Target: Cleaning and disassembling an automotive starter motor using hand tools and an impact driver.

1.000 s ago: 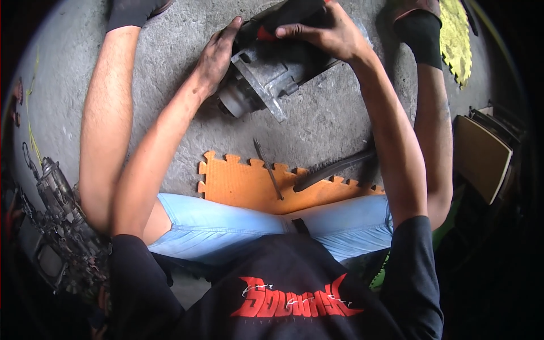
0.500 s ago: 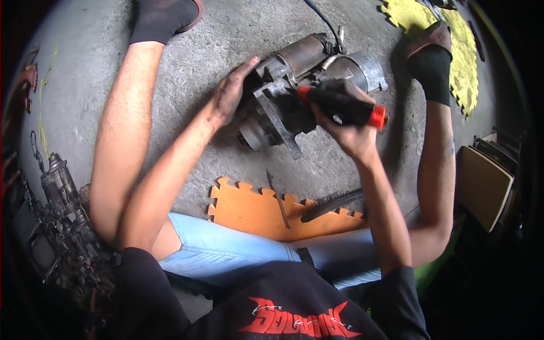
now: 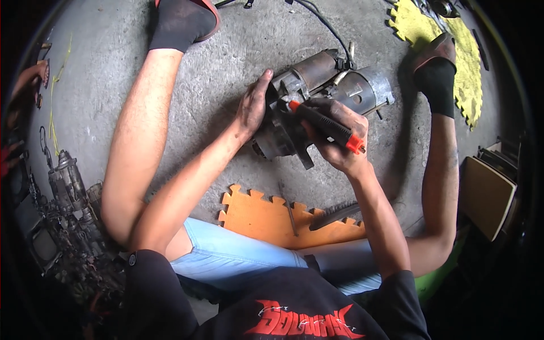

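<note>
A dirty metal starter motor with a bracket and a cylinder on top lies on the concrete floor between my legs. My left hand grips its left side near the flange. My right hand holds a black and red tool, its red front end against the motor's middle; the exact contact point is too small to make out. A dark cable runs from the top of the motor toward the back.
An orange foam mat lies near my thighs with a thin rod and a black brush. A yellow mat is at back right, boards at right, greasy parts at left. Another person's hand shows at far left.
The black and red tool has swung down and left, its red front end now on the motor's middle. The motor and both my hands sit lower and further right in the picture.
</note>
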Tool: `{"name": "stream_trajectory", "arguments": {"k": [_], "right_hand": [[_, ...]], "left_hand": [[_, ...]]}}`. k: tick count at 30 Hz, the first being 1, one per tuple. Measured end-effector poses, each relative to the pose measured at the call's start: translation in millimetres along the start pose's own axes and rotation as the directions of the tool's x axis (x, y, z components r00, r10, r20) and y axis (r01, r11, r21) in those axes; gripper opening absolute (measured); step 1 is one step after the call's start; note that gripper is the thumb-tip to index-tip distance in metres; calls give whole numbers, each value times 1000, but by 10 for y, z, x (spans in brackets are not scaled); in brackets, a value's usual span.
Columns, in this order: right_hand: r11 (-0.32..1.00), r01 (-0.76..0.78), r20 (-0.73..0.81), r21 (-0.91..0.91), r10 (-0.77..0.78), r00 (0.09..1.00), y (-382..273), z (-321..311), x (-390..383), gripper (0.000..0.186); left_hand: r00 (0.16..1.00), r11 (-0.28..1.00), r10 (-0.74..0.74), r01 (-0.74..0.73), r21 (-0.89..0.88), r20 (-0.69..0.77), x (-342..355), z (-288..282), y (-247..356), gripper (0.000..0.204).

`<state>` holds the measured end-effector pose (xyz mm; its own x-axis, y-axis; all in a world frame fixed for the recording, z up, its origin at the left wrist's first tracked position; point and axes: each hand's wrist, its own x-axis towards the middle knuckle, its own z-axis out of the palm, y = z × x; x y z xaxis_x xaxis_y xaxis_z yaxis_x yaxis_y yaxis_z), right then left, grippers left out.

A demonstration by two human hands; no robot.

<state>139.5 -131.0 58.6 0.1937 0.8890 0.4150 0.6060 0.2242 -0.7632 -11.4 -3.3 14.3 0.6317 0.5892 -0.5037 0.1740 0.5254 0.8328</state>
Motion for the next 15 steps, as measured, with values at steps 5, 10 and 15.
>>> {"name": "stream_trajectory", "arguments": {"k": [5,10,15], "right_hand": [[999,16,18,-44,-15,1000,1,-14,-35,25],[986,128,41,-109,-124,991,-52,48,-41,30],[982,130,116,-134,-115,987,-103,53,-21,37]], "left_hand": [[986,994,93,-85,67,-135,-20,70,-26,63],[982,993,111,-102,64,-155,42,18,-111,65],[980,992,95,-79,97,-176,67,5,-102,67]]}}
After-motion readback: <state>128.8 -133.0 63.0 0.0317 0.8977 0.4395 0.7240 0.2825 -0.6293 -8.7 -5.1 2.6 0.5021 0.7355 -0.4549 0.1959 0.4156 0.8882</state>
